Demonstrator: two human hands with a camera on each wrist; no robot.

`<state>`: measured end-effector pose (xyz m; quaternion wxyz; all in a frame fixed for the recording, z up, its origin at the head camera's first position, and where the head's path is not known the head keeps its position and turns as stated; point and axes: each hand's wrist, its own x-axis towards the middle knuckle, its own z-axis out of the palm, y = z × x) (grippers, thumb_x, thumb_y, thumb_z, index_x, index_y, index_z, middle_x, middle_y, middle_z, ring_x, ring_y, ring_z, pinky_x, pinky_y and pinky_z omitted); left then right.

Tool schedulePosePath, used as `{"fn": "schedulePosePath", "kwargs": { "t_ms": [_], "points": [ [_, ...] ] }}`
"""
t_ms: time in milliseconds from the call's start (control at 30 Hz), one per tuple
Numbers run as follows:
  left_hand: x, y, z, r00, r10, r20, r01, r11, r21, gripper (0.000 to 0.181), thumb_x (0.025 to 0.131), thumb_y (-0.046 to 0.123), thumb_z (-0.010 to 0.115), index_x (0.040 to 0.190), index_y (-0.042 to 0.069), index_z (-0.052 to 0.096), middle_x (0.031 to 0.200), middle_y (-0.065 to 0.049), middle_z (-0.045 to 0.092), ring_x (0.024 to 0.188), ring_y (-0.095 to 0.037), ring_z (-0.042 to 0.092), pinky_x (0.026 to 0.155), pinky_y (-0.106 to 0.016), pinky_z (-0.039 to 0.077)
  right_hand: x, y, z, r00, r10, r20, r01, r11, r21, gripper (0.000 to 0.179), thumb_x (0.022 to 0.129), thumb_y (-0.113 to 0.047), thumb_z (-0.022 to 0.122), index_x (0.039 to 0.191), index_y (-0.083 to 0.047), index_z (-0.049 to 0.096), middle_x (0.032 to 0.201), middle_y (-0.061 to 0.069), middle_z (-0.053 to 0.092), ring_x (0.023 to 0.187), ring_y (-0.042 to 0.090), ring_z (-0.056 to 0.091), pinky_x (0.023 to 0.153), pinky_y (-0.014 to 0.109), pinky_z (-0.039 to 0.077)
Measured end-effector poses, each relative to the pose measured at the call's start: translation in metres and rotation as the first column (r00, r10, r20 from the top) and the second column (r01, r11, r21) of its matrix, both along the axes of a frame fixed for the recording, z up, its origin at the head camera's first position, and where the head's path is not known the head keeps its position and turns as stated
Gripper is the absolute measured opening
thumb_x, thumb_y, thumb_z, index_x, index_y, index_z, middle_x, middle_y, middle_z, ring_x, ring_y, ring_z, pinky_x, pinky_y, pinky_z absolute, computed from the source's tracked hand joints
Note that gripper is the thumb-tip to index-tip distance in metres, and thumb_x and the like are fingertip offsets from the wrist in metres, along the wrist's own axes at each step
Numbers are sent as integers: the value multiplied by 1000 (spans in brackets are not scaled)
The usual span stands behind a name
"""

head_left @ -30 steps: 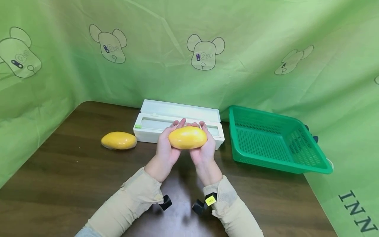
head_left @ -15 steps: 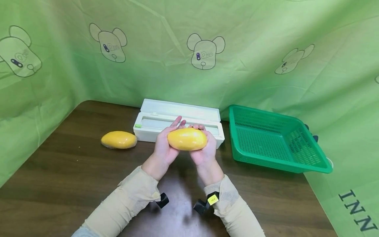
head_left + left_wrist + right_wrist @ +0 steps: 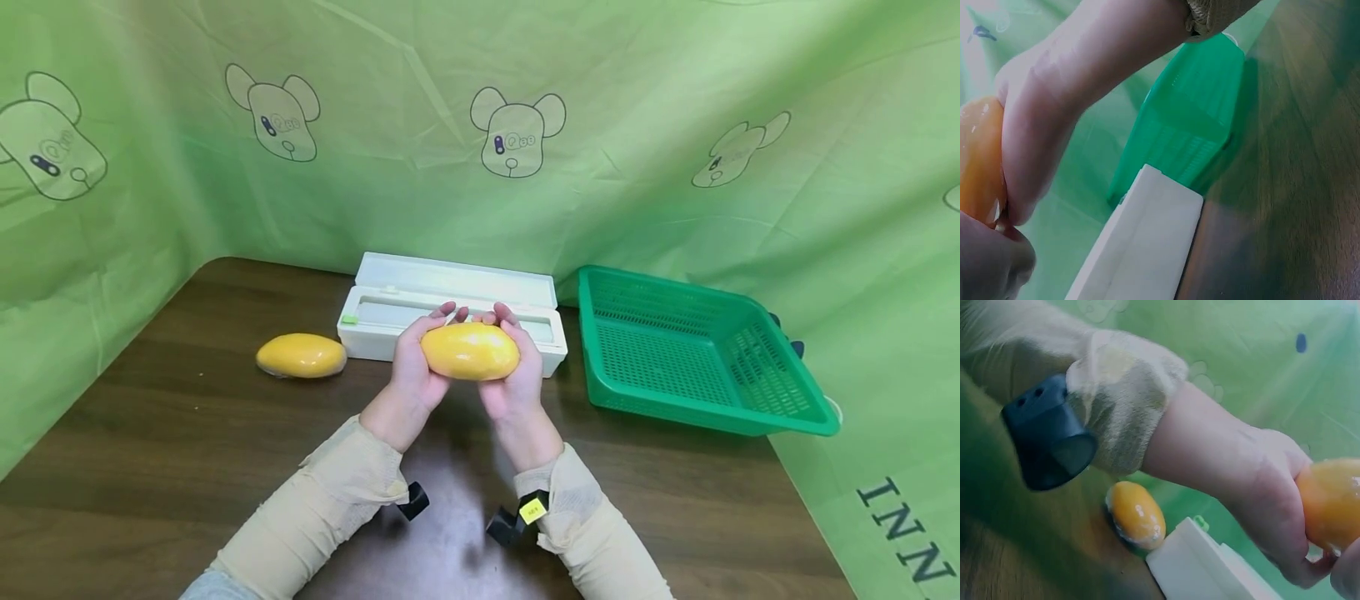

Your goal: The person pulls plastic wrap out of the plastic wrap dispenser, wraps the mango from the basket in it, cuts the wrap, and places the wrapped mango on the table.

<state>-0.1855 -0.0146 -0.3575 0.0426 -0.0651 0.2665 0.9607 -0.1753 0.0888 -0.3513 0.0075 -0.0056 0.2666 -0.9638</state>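
Both hands hold a glossy yellow mango [image 3: 470,352] between them, raised above the table's middle. My left hand [image 3: 414,363] cups its left end and my right hand [image 3: 522,372] its right end, with fingers curled behind and beneath. In the right wrist view the mango [image 3: 1335,503] has shiny highlights, and the left hand [image 3: 1272,500] wraps its side. A second mango [image 3: 302,356] lies on the table at the left, its underside covered with what looks like clear film. Behind the hands stands a long white cling film dispenser [image 3: 367,342], its lid [image 3: 457,279] raised.
A green perforated basket [image 3: 675,354] stands at the right, near the table's edge. The dark wooden table [image 3: 135,467] meets a green printed curtain [image 3: 405,200] at the back and sides. Black wrist cameras [image 3: 504,525] hang below the sleeves.
The held mango has shifted very slightly left. The fingers of both hands have curled and regripped a little around it. The other mango, dispenser and basket stay where they were.
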Motion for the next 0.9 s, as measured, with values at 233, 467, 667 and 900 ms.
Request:
{"fn": "schedulePosePath", "kwargs": {
  "t_ms": [233, 467, 667, 900],
  "points": [
    [-2, 0, -4, 998, 57, -10, -58, 996, -67, 19, 97, 12, 42, 112, 3, 50, 114, -8, 52, 111, -22, 51, 98, -35, 44, -1, -5, -6, 1000, 23, 2, -23, 996, 83, 33, 102, -17, 29, 116, -3, 56, 140, 17, 51, 137, 37, 45, 115, 43, 34],
    [-4, -2, -7, 999, 51, 14, -50, 994, -102, 18, 99, 12, 42, 114, 4, 50, 117, -7, 49, 110, -20, 51, 99, -34, 43, -2, -4, -8, 999, 2, 51, -8, 993, 119, 33, 104, -18, 28, 111, -2, 57, 139, 17, 51, 130, 37, 53, 115, 46, 35],
    [-5, -5, -7, 999, -40, -28, 40, 999, 1, 42, 103, 13, 36, 141, -4, 43, 151, -21, 39, 131, -27, 46, 109, -33, 40, -2, -3, -8, 997, 4, 72, -9, 997, 74, 36, 107, -20, 29, 102, -4, 60, 116, 11, 61, 116, 30, 58, 109, 42, 40],
    [-2, -5, -2, 995, -79, -54, 84, 992, 96, 53, 106, 11, 28, 159, 0, 27, 161, -21, 32, 115, -22, 61, 115, -35, 35, -4, 5, -7, 984, 137, 109, -127, 987, -99, 43, 112, -26, 22, 95, -6, 56, 103, 10, 61, 102, 24, 61, 102, 40, 42]
  ]
}}
